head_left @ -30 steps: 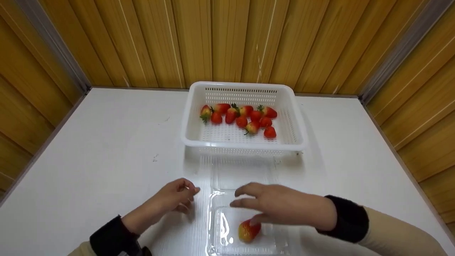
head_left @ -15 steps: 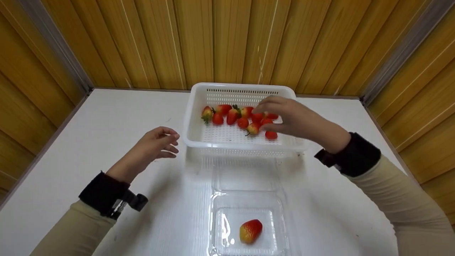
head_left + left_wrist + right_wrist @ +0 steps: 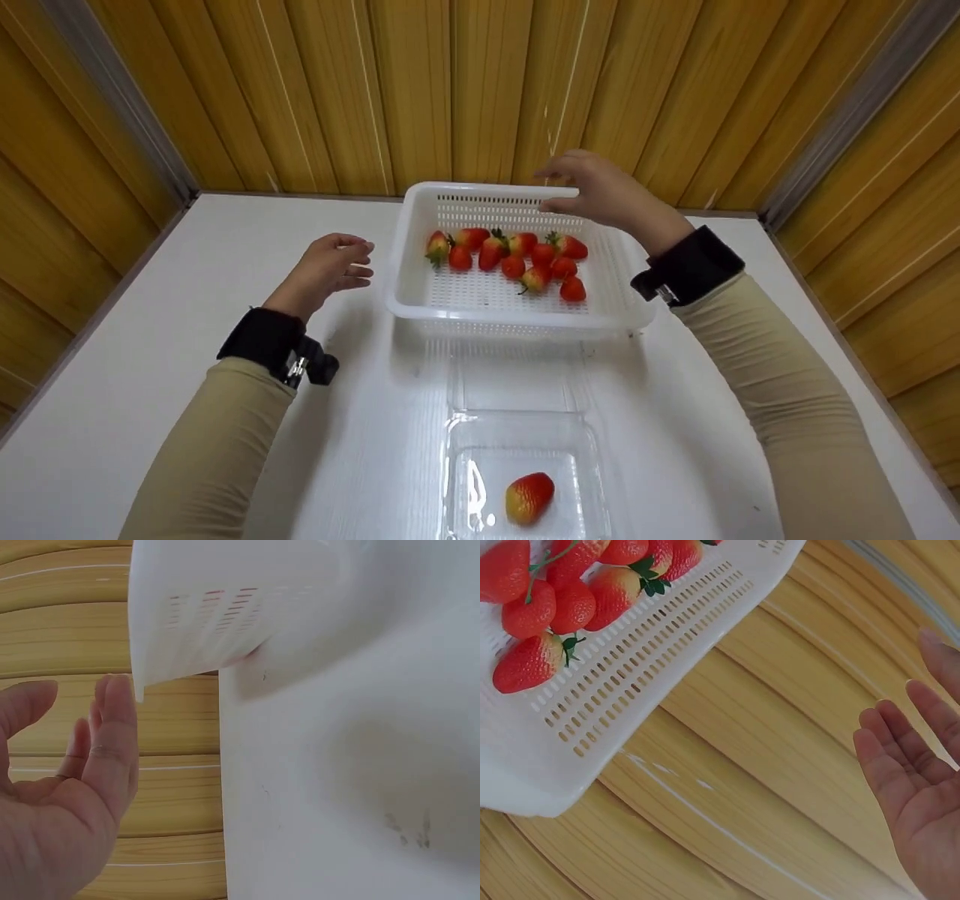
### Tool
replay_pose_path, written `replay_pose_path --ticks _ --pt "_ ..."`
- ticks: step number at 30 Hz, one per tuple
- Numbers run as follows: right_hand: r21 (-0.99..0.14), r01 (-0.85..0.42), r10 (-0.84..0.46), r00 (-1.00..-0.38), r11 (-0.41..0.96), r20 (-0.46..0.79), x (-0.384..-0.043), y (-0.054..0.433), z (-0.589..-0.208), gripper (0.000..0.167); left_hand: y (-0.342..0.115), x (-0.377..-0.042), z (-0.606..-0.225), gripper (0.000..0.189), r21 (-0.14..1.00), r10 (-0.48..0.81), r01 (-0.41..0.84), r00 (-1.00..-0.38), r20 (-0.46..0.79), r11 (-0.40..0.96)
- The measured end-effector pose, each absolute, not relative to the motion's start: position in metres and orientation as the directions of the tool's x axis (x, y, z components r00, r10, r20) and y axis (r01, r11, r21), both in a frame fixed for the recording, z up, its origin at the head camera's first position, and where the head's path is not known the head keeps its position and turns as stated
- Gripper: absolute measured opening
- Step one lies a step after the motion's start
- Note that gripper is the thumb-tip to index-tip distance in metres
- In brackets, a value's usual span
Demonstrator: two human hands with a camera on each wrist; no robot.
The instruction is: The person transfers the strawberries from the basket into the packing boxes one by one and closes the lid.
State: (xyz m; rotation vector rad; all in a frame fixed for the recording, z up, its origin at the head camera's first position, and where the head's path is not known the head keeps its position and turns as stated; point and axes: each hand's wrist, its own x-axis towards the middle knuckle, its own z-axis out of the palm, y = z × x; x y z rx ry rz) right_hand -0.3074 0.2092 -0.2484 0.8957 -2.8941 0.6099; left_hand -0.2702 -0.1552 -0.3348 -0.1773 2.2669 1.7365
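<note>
One flat white tabletop (image 3: 165,322); yellow-brown wood-grain panelled walls (image 3: 487,90) stand along three sides; straight grey strips (image 3: 118,101) line both rear corners.

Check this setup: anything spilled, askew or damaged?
Nothing looks spilled or askew: strawberries sit in the white basket, and one more strawberry lies in the clear container. Only oddity: small dark marks on the white tabletop, clearest in the left wrist view, breaking its plain surface. Can't tell if dirt or scuffs.
</note>
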Motion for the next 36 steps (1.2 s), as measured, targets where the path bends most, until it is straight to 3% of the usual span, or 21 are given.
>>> replay_pose_path --ticks 9,14,22,36 --pt "-0.439 -0.440 -0.477 -0.878 0.783 0.028 -0.344 0.202 -0.268 0.048 -0.140 -0.289 -0.341 0.063 0.895 0.113 -0.324 -0.921 -0.372 0.307" --pt "-0.419 -0.372 -0.444 -0.892 0.828 -0.087 -0.355 0.205 -0.282 0.047 -0.124 -0.300 -0.343 0.062 0.854 0.102 -0.400 -0.885 -0.454 0.331" --pt "-0.378 -0.336 -0.435 -0.873 0.863 -0.219 -0.357 0.198 -0.303 0.048 -0.115 -0.307 -0.345 0.056 0.860 0.095 -0.397 -0.890 -0.446 0.319" --pt "-0.345 -0.324 -0.427 -0.859 0.881 -0.283 -0.357 0.183 -0.338 0.047 -0.115 -0.299 -0.354 0.054 0.872 0.100 -0.403 -0.891 -0.443 0.279"
